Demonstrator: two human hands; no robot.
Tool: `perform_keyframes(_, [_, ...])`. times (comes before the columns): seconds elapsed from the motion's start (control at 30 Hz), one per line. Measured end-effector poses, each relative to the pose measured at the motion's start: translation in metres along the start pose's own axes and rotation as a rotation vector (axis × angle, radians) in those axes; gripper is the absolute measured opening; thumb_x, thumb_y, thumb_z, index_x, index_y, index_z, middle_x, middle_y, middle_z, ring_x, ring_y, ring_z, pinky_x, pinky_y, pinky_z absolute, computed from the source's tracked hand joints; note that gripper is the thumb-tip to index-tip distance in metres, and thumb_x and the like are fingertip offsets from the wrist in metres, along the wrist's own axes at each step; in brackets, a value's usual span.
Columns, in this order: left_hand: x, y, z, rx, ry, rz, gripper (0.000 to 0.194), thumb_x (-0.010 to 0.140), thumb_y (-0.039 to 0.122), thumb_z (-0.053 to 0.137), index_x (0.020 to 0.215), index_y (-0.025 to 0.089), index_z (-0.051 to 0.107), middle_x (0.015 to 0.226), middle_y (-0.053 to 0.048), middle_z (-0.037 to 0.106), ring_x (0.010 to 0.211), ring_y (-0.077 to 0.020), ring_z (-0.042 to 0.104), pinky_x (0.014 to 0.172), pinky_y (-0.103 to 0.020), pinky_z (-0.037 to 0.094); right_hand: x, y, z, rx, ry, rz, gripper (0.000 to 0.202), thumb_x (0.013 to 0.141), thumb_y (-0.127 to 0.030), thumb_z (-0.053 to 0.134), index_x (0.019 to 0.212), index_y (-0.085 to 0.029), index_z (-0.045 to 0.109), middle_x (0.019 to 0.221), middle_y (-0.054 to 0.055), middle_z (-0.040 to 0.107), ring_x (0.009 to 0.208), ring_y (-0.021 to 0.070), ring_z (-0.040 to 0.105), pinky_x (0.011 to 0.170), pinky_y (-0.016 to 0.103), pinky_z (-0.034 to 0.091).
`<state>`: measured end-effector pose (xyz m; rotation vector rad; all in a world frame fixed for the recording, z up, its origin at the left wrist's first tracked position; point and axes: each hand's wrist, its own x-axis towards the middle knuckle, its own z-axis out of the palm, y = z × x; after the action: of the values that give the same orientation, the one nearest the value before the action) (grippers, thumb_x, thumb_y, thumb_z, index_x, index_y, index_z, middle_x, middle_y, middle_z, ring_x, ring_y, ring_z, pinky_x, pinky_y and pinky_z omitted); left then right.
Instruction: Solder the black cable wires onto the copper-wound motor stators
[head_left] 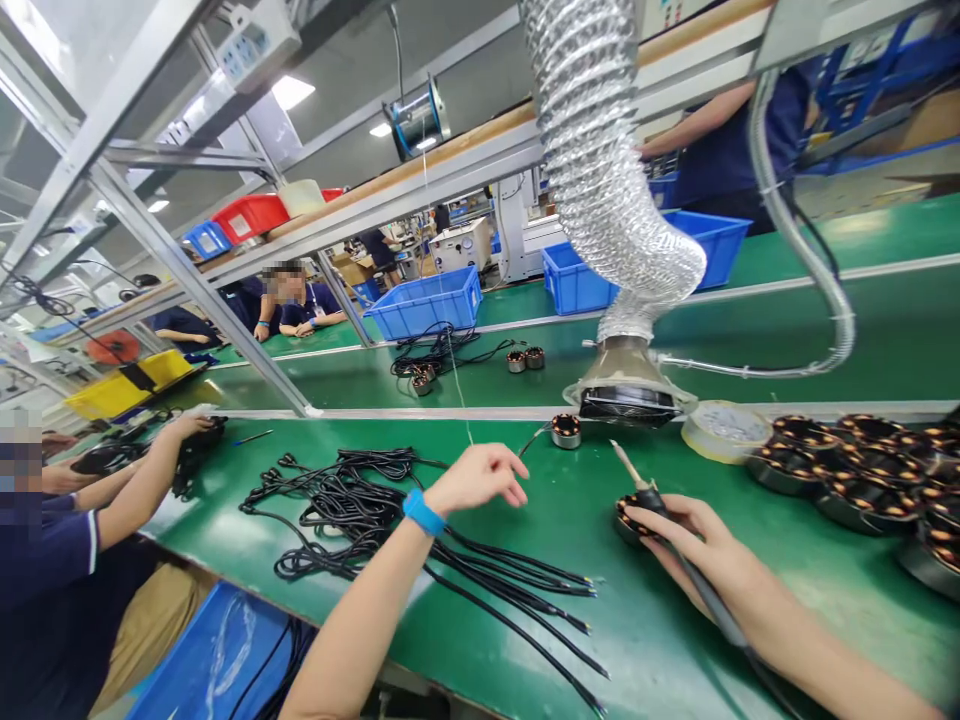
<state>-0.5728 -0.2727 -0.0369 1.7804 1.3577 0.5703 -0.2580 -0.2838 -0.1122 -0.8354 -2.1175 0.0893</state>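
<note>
My right hand (694,550) is closed round a soldering iron (646,490), its tip angled up and to the left. A copper-wound motor stator (627,522) sits right beside those fingers, partly covered; whether they touch it I cannot tell. My left hand (480,478), with a blue wristband (424,513), hovers over the bench, fingers loosely curved and apart. Just right of it stands another stator (566,431) with a thin lead running toward the fingertips. A thin wire (456,385) hangs from an overhead spool (418,118) down behind this hand. Black cables (352,510) lie bundled below and left.
Many stators (847,465) crowd the right side, by a round clear-yellow container (726,431). A fume hood (630,385) on a foil duct hangs low ahead. Blue bins (427,305) stand behind. A co-worker's arm (142,490) handles black cables at left.
</note>
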Motion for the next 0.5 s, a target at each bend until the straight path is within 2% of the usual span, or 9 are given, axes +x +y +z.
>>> perform_keyframes(0.07, [0.003, 0.011, 0.024, -0.202, -0.121, -0.039, 0.018, 0.088, 0.021, 0.043, 0.09, 0.014, 0.059, 0.064, -0.003, 0.066, 0.052, -0.0141, 0.064, 0.051, -0.023, 0.049, 0.003, 0.004, 0.006, 0.014, -0.088, -0.058, 0.034, 0.103, -0.024, 0.043, 0.134, -0.025, 0.056, 0.122, 0.012, 0.052, 0.103, 0.0169, 0.063, 0.082, 0.025, 0.053])
perform_keyframes(0.1, [0.008, 0.014, 0.034, -0.227, -0.111, -0.052, 0.016, 0.088, 0.024, 0.045, 0.084, 0.015, 0.057, 0.06, -0.001, 0.063, 0.044, -0.0109, 0.056, 0.046, -0.021, 0.043, 0.004, 0.005, 0.009, 0.011, -0.096, -0.068, 0.035, 0.102, -0.024, 0.045, 0.136, -0.024, 0.054, 0.122, 0.012, 0.05, 0.103, 0.0176, 0.062, 0.082, 0.026, 0.054])
perform_keyframes(0.17, [0.023, 0.015, 0.054, -0.227, 0.011, -0.04, 0.02, 0.088, 0.029, 0.048, 0.073, 0.016, 0.052, 0.059, 0.001, 0.061, 0.04, -0.0061, 0.042, 0.043, -0.019, 0.033, 0.005, 0.006, 0.015, -0.008, -0.055, -0.053, 0.035, 0.101, -0.024, 0.049, 0.136, -0.023, 0.053, 0.122, 0.012, 0.05, 0.099, 0.0185, 0.062, 0.081, 0.029, 0.055])
perform_keyframes(0.2, [0.03, 0.013, 0.063, -0.222, 0.075, -0.024, 0.023, 0.089, 0.03, 0.048, 0.07, 0.017, 0.05, 0.06, 0.002, 0.06, 0.042, -0.0057, 0.039, 0.045, -0.019, 0.032, 0.004, 0.006, 0.018, -0.017, -0.029, -0.045, 0.035, 0.1, -0.024, 0.051, 0.135, -0.022, 0.053, 0.122, 0.013, 0.05, 0.099, 0.0192, 0.062, 0.081, 0.031, 0.055])
perform_keyframes(0.3, [0.045, 0.007, 0.082, -0.179, 0.153, 0.009, 0.027, 0.091, 0.033, 0.045, 0.073, 0.016, 0.057, 0.054, 0.004, 0.053, 0.049, -0.0079, 0.044, 0.052, -0.02, 0.034, 0.0, 0.004, 0.025, -0.036, 0.028, -0.029, 0.037, 0.099, -0.024, 0.054, 0.136, -0.023, 0.053, 0.123, 0.013, 0.05, 0.104, 0.0226, 0.061, 0.087, 0.037, 0.055])
perform_keyframes(0.37, [0.05, 0.004, 0.076, -0.146, 0.183, 0.019, 0.028, 0.092, 0.033, 0.045, 0.081, 0.015, 0.064, 0.053, 0.004, 0.05, 0.05, -0.0093, 0.047, 0.053, -0.02, 0.036, -0.003, 0.003, 0.026, -0.025, 0.039, -0.019, 0.039, 0.099, -0.022, 0.053, 0.138, -0.024, 0.051, 0.124, 0.013, 0.051, 0.109, 0.0249, 0.06, 0.09, 0.041, 0.054])
perform_keyframes(0.4, [0.053, 0.003, 0.066, -0.133, 0.22, 0.022, 0.029, 0.092, 0.034, 0.045, 0.085, 0.015, 0.067, 0.053, 0.004, 0.051, 0.05, -0.0097, 0.047, 0.054, -0.02, 0.037, -0.004, 0.003, 0.026, -0.012, 0.039, -0.016, 0.041, 0.099, -0.021, 0.052, 0.139, -0.025, 0.05, 0.124, 0.012, 0.051, 0.11, 0.0255, 0.06, 0.091, 0.041, 0.054])
perform_keyframes(0.5, [0.081, -0.003, 0.012, -0.075, 0.43, -0.032, 0.033, 0.094, 0.032, 0.046, 0.095, 0.012, 0.072, 0.057, 0.0, 0.059, 0.055, -0.0115, 0.052, 0.06, -0.021, 0.042, -0.005, 0.004, 0.026, 0.017, 0.052, -0.011, 0.044, 0.099, -0.02, 0.051, 0.142, -0.026, 0.048, 0.125, 0.012, 0.052, 0.11, 0.0254, 0.061, 0.092, 0.041, 0.055])
